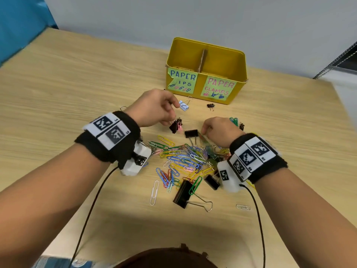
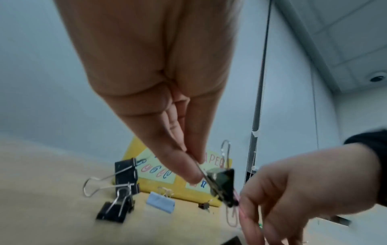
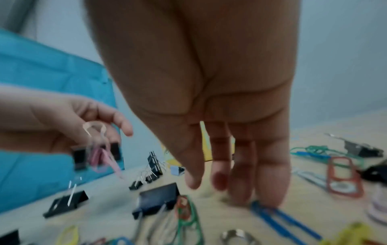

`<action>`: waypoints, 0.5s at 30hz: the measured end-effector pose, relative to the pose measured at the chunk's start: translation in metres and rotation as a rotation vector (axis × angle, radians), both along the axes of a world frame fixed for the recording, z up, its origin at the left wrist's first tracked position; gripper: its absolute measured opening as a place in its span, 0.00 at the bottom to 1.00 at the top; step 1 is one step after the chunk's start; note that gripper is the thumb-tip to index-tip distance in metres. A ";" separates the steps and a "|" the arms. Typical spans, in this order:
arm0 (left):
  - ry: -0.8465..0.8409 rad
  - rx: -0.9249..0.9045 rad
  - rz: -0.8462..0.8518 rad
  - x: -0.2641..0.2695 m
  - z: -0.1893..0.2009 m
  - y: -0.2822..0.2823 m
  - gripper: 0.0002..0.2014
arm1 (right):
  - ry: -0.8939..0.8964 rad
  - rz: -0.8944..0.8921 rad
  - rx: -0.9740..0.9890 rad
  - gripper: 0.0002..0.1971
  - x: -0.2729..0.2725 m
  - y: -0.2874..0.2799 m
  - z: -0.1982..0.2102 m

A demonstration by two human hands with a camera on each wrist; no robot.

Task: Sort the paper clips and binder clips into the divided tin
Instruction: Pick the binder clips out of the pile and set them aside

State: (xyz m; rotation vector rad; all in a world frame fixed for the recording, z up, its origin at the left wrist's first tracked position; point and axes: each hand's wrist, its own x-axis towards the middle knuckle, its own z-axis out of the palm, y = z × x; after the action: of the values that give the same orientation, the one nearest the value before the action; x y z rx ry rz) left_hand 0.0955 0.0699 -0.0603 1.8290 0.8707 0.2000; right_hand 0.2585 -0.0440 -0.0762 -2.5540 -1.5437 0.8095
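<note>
A yellow divided tin [image 1: 239,60] stands at the back, its left half labelled paper clips and its right half paper clamps. My left hand [image 1: 172,120] pinches the wire handle of a small black binder clip [image 2: 224,185], lifted off the table with a pink paper clip [image 2: 236,199] hooked on it. My right hand [image 1: 204,131] hangs over the table, its fingertips [image 3: 270,195] straight and low over a blue paper clip [image 3: 278,218], holding nothing. Beside it lies another black binder clip [image 1: 191,133]. A pile of coloured paper clips [image 1: 185,157] fills the space between my wrists.
A light blue binder clip [image 1: 183,105] and a tiny black one [image 1: 210,106] lie in front of the tin. A large black binder clip [image 1: 182,193] and loose silver paper clips [image 1: 154,192] lie nearer me. A blue panel [image 1: 19,26] stands at the left.
</note>
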 end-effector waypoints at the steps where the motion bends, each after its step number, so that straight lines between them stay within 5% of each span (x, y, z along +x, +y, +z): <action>1: -0.008 -0.026 0.011 0.002 -0.003 0.001 0.17 | -0.002 -0.006 0.044 0.16 0.000 0.000 0.001; 4: -0.028 -0.065 0.003 0.004 -0.010 -0.001 0.17 | 0.064 0.037 0.216 0.15 -0.006 0.003 0.004; 7: -0.102 -0.098 0.025 0.003 -0.012 -0.006 0.17 | 0.357 0.089 0.205 0.29 -0.022 0.010 0.007; 12: -0.009 0.091 0.110 -0.006 -0.015 -0.006 0.14 | 0.537 -0.043 0.194 0.05 -0.032 0.020 -0.002; 15: 0.063 0.259 0.125 -0.009 -0.014 -0.005 0.13 | 0.682 -0.109 0.303 0.09 -0.032 0.024 0.001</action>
State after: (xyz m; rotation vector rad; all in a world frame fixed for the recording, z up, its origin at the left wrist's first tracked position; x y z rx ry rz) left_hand 0.0870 0.0653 -0.0742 2.0301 1.0435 0.3487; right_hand 0.2270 -0.0205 -0.0756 -1.8442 -1.1807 1.1615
